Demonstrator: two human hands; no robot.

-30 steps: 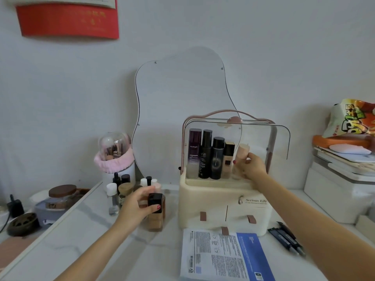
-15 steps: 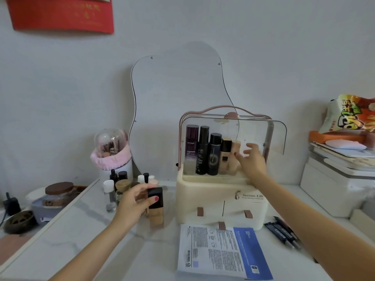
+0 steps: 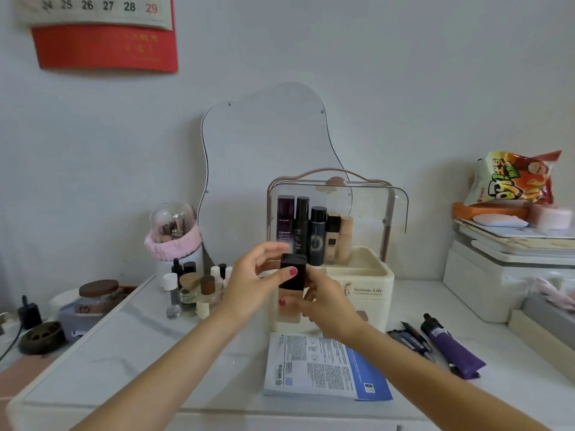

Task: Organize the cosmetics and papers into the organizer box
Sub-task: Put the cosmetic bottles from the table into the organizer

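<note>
Nearest you, the flat printed paper packet (image 3: pixel 323 368) lay on glossy marble. Above it your left hand (image 3: pixel 252 287) and right hand (image 3: pixel 326 303) both gripped the square, black-capped foundation bottle (image 3: pixel 292 286), fingers closed around it. Behind, the cream organizer box (image 3: pixel 367 293) stood lid-up, its right compartments open.

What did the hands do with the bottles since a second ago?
The left hand lifted the black-capped foundation bottle off the table and carried it right, in front of the organizer box. The right hand let go of the beige bottle in the box and came down to hold the foundation bottle too. The row of bottles in the box, the paper sheet and the small bottles stayed put.
</note>
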